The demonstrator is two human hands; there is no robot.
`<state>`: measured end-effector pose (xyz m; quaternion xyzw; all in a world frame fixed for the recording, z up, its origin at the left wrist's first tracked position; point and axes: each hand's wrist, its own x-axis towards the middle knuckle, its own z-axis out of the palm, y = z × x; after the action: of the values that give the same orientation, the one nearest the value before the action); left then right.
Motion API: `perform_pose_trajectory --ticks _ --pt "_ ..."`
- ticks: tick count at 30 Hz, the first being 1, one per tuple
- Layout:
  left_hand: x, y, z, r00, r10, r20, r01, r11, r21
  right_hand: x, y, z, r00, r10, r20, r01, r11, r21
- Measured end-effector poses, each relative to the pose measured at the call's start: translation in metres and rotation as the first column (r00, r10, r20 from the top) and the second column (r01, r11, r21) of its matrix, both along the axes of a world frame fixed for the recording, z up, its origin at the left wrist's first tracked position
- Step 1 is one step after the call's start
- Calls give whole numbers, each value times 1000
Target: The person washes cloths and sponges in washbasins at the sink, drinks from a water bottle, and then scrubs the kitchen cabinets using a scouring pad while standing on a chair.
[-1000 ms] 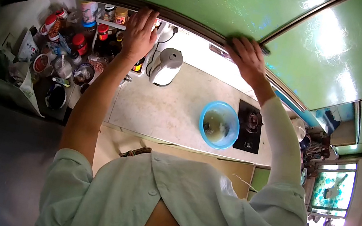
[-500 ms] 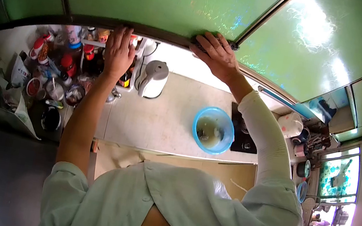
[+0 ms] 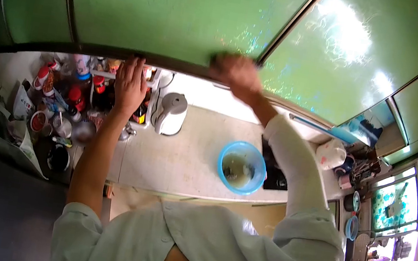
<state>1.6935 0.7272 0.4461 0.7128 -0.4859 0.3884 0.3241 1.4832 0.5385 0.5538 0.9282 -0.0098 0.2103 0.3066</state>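
My left hand (image 3: 130,86) rests its stretched fingertips on the dark lower edge (image 3: 176,65) of the green cabinet (image 3: 153,3). Nothing is in that hand. Farther right, my right hand (image 3: 239,77) is blurred by motion and presses a dark scouring pad (image 3: 219,64) against the bottom of the cabinet door, close to the seam between two panels. Most of the pad is hidden under the fingers. Below the right hand, a light blue basin (image 3: 220,180) with cloudy water stands on the counter (image 3: 180,167).
A white electric kettle (image 3: 171,114) stands on the counter against the wall. Jars and bottles crowd the left side around a white rack (image 3: 154,99). A black stove (image 3: 275,173) lies right of the basin, partly behind my right arm.
My right hand has moved slightly left and, with the pad, up onto the door's lower face. My left hand stays on the edge. The whole view has shifted, with the counter lower.
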Motion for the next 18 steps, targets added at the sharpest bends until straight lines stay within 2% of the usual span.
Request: perform_pose_trajectory --ticks 2,4,5,6,7,8,10,11,12,14,16,17,18 --pt "0 1 3 999 -30 -12 30 1000 -8 -23 1 -10 978 208 -16 -209 966 -152" --pt "-1 1 2 999 -40 -37 40 999 -3 -12 11 41 991 76 -113 -101 969 -228" --pt "-2 0 1 999 -26 -47 25 1000 -4 -2 -7 67 992 11 123 -21 997 81" --pt "-2 -3 2 999 -28 -44 28 1000 -13 -2 -29 105 939 176 294 -146 982 -120" --pt "-4 -3 1 998 -32 -54 30 999 -28 -6 0 161 878 60 474 -181 960 215" --pt "-5 -2 -1 997 -34 -63 31 999 -39 4 -41 198 764 346 544 -296 938 -181" --pt "-8 0 2 997 -5 -71 4 1000 -21 8 6 266 673 296 678 -46 931 -361" --pt "-8 1 3 998 -14 -68 12 1000 -17 11 9 289 585 408 701 -64 885 -462" --pt "-7 1 3 998 -20 -66 19 1000 -13 17 8 298 514 393 762 -49 901 -432" --pt "-5 -1 1 997 -21 -72 19 1000 -21 30 -1 277 499 421 757 -31 882 -470" --pt "-7 1 4 997 -17 -79 17 1000 -3 55 -61 199 786 85 612 -48 996 -76" --pt "-4 0 1 997 -10 -79 11 1000 9 58 -17 168 741 292 605 -356 934 -16" --pt "-2 0 0 996 -4 -84 5 1000 11 67 -23 119 837 362 411 -346 931 -115"
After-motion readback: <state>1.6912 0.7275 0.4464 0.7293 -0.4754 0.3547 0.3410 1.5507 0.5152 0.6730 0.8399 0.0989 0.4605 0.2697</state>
